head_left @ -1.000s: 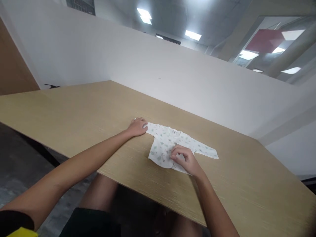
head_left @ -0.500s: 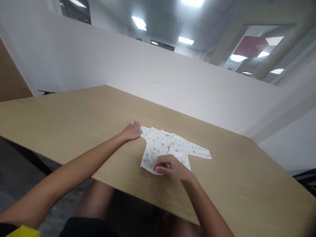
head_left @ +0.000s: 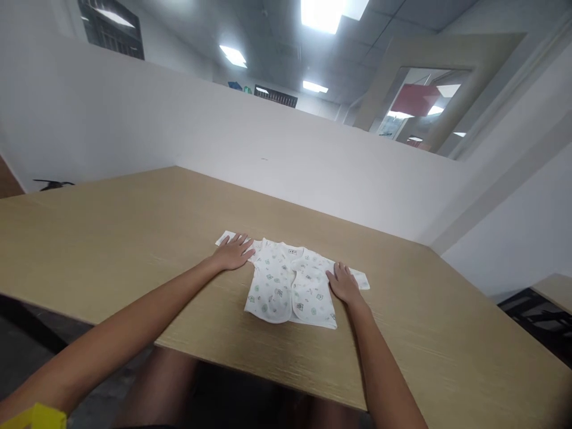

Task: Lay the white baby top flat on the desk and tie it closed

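A small white baby shirt (head_left: 288, 288) with a green print lies spread front up on the wooden table (head_left: 111, 238), its sleeves stretched to either side. My left hand (head_left: 233, 252) lies flat and open on the left sleeve, fingers spread. My right hand (head_left: 344, 283) rests flat and open on the right sleeve, beside the shirt's body. The tips of both sleeves poke out beyond my fingers.
A white partition wall (head_left: 268, 149) runs along the table's far edge. The table's near edge passes just below the shirt, over my knees. A dark floor lies at the left. Another table corner (head_left: 554, 289) shows at the far right.
My right hand has let go of the shirt's lower hem and moved up to the right sleeve, now flat. The shirt front now lies smoothed shut. My left hand has flattened on the left sleeve.
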Demonstrator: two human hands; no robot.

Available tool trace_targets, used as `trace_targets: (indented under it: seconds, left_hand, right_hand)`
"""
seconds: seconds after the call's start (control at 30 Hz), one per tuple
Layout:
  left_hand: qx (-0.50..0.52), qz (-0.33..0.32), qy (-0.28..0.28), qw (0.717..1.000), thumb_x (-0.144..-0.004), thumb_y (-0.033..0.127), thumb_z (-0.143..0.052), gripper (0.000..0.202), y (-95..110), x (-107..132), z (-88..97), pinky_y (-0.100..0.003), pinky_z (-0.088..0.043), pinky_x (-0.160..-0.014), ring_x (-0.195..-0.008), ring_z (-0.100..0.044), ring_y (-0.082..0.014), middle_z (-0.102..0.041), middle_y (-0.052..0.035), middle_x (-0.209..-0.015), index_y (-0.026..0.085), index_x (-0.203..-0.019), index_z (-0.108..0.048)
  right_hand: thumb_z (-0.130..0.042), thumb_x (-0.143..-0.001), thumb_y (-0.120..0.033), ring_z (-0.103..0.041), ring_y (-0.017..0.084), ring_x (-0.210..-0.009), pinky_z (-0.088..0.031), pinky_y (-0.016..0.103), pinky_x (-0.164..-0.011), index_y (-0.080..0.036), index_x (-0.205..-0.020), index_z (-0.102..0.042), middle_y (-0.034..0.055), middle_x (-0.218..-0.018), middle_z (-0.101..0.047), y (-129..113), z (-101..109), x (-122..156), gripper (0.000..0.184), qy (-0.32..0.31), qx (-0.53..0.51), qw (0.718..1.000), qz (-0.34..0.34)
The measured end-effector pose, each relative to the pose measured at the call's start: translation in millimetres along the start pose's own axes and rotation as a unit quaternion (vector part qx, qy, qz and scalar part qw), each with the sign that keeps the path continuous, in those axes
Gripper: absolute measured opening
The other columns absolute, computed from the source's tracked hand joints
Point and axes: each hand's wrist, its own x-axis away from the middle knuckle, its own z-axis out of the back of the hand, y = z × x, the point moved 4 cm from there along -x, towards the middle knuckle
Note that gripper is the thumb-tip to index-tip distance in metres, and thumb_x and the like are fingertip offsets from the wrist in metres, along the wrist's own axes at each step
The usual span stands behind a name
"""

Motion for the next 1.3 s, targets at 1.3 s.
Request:
trace_targets:
  seconds: [1.3]
  left_hand:
    - [-0.015, 0.047, -0.006, 0.999, -0.104, 0.063, -0.009, 0.078, -19, 1, 10.8, -0.057, -0.012, -0.13, -0.162, -0.013, -0.0285, -0.012, -0.0006, -0.174, 0.022, -0.169, -0.024]
  right_hand:
    - [-0.02, -0.109, -0.057, -0.009, 0.037, -0.161, -0.008, 0.064, -0.128, -0.016, -0.169, -0.028, 0.0102, -0.173, -0.011, 11, 10, 15, 0.073, 0.002, 0.044, 0.994, -0.097]
